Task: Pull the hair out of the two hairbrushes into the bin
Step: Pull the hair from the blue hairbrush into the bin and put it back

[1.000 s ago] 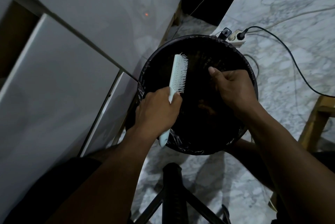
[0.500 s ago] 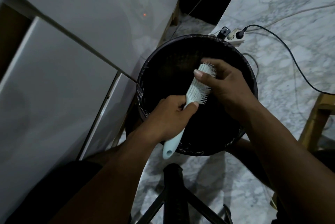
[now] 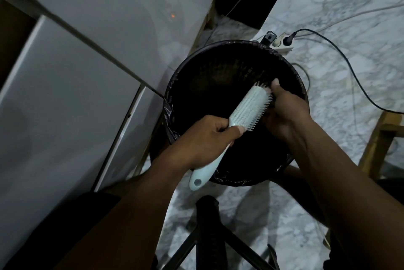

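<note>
A pale blue hairbrush (image 3: 249, 110) is held slanted over the round black bin (image 3: 196, 61), which is lined with a dark bag. My left hand (image 3: 205, 136) grips the brush by its handle, whose end sticks out below the fist. My right hand (image 3: 284, 112) is at the bristled side near the brush's tip, fingers curled against the bristles. Whether hair is pinched in those fingers is too dark to tell. Only one brush is in view.
A white cabinet (image 3: 76, 72) stands to the left of the bin. A power strip with plugs (image 3: 282, 42) and a black cable (image 3: 349, 68) lie on the marble floor behind it. A black stand (image 3: 209, 232) rises below, and a wooden leg (image 3: 376, 145) is at right.
The brush has tilted from upright to slanting right across the bin. My right hand moved from open air onto the bristles and now sits at the brush's tip.
</note>
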The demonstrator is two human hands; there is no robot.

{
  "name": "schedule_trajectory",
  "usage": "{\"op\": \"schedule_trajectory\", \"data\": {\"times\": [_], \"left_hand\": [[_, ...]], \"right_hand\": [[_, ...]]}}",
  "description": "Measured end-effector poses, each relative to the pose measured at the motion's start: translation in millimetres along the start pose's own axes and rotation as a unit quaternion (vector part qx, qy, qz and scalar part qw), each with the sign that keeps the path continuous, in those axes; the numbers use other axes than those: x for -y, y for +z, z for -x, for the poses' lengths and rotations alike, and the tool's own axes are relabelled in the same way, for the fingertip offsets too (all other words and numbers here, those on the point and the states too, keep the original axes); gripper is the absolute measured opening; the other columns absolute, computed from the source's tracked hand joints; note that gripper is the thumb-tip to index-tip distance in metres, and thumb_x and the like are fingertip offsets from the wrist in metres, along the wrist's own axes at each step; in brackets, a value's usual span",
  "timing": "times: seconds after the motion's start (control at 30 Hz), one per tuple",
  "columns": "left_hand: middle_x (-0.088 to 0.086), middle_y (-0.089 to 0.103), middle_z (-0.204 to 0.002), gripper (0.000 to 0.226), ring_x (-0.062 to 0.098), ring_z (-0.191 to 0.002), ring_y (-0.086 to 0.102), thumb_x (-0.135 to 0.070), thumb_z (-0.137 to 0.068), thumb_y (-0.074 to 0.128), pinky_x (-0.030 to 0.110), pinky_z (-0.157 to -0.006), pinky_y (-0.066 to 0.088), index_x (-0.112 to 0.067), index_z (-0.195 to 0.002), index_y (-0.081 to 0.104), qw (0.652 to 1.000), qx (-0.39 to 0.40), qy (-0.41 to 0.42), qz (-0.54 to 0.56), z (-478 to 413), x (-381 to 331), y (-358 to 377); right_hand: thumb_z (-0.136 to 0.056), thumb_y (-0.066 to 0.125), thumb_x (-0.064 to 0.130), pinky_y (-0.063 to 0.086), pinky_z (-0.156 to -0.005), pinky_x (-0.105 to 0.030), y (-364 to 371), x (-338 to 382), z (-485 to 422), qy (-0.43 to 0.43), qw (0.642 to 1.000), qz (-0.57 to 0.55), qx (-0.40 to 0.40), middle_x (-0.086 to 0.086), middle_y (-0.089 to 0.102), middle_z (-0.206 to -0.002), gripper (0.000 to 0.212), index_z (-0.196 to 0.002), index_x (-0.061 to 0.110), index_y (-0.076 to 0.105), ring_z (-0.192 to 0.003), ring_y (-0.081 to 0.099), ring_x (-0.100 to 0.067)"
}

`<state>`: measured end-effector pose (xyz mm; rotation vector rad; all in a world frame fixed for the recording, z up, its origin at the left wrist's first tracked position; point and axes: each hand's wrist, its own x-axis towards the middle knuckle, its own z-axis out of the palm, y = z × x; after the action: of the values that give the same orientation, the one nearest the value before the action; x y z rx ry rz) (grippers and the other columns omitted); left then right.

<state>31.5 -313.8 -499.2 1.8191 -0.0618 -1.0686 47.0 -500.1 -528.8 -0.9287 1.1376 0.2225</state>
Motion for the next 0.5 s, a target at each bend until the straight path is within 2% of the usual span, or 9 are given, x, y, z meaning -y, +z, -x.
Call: {"op": "schedule_trajectory", "data": {"times": [0.03, 0.07, 0.17, 0.23, 0.3, 0.37, 0.43, 0.5], "left_hand": [[-0.009, 0.052, -0.049, 0.044, 0.007, -0.044, 0.048, -0.038, -0.097, 0.06, 0.024, -0.05, 0.039, -0.019, -0.058, 0.058, 1.0, -0.015, -0.006, -0.002, -1, 0, -1], [-0.011, 0.051, -0.046, 0.044, 0.004, -0.042, 0.047, -0.038, -0.098, 0.059, 0.021, -0.049, 0.039, -0.017, -0.059, 0.058, 0.999, -0.037, -0.012, -0.006, -3, 1, -3], [-0.013, 0.05, -0.043, 0.046, 0.0, -0.04, 0.045, -0.038, -0.099, 0.057, 0.014, -0.046, 0.037, -0.016, -0.058, 0.056, 0.996, -0.089, -0.027, -0.001, -7, 3, -7], [-0.012, 0.051, -0.045, 0.047, 0.002, -0.041, 0.046, -0.039, -0.099, 0.057, 0.017, -0.048, 0.038, -0.016, -0.057, 0.055, 0.995, -0.092, -0.034, 0.0, -7, 4, -7], [-0.011, 0.052, -0.046, 0.047, 0.004, -0.042, 0.047, -0.039, -0.098, 0.057, 0.023, -0.053, 0.04, -0.017, -0.057, 0.056, 0.996, -0.084, -0.04, 0.005, -7, 4, -7], [-0.009, 0.052, -0.049, 0.046, 0.006, -0.043, 0.046, -0.038, -0.098, 0.057, 0.026, -0.055, 0.039, -0.016, -0.058, 0.056, 0.997, -0.068, -0.042, 0.013, -7, 3, -7], [-0.006, 0.052, -0.05, 0.045, 0.007, -0.043, 0.047, -0.037, -0.098, 0.057, 0.026, -0.055, 0.039, -0.015, -0.058, 0.056, 0.998, -0.049, -0.046, 0.017, -6, 2, -6], [-0.005, 0.052, -0.051, 0.045, 0.008, -0.044, 0.048, -0.038, -0.098, 0.058, 0.026, -0.055, 0.04, -0.014, -0.06, 0.057, 0.998, -0.034, -0.05, 0.019, -4, 1, -6]], "right_hand": [[-0.107, 0.043, 0.035, 0.058, -0.061, -0.031, -1, -1, -1, 0.011, 1.0, 0.023, -0.003, -0.006, 0.066, -0.084, 0.038, -0.08, 0.012, 0.056, -0.071, 0.066, -0.018], [-0.109, 0.039, 0.03, 0.057, -0.06, -0.031, -1, -2, -1, 0.002, 0.998, 0.059, -0.011, -0.007, 0.066, -0.088, 0.035, -0.08, 0.014, 0.051, -0.071, 0.066, -0.017], [-0.103, 0.054, 0.017, 0.054, -0.071, -0.033, -2, -4, -3, -0.077, 0.986, 0.146, -0.03, -0.012, 0.066, -0.111, 0.004, -0.104, 0.015, 0.05, -0.089, 0.068, -0.019], [-0.096, 0.066, 0.028, 0.054, -0.081, -0.035, -1, -4, -1, -0.085, 0.983, 0.158, 0.039, -0.007, 0.066, -0.124, 0.029, -0.119, 0.017, 0.053, -0.108, 0.066, -0.019], [-0.09, 0.073, 0.034, 0.055, -0.089, -0.038, 2, -9, 1, -0.095, 0.969, 0.192, 0.12, -0.002, 0.066, -0.131, 0.047, -0.131, 0.021, 0.056, -0.118, 0.065, -0.018], [-0.085, 0.079, 0.025, 0.058, -0.089, -0.038, 3, -15, 2, -0.139, 0.946, 0.25, 0.153, -0.004, 0.068, -0.13, 0.052, -0.133, 0.019, 0.061, -0.114, 0.069, -0.019], [-0.082, 0.081, 0.017, 0.06, -0.083, -0.03, 4, -19, 4, -0.183, 0.94, 0.26, 0.127, -0.008, 0.075, -0.116, 0.042, -0.122, 0.01, 0.07, -0.103, 0.074, -0.017], [-0.082, 0.081, 0.014, 0.058, -0.073, -0.02, 2, -19, 2, -0.222, 0.936, 0.254, 0.101, -0.005, 0.078, -0.099, 0.028, -0.108, 0.006, 0.075, -0.086, 0.074, -0.007]]}}
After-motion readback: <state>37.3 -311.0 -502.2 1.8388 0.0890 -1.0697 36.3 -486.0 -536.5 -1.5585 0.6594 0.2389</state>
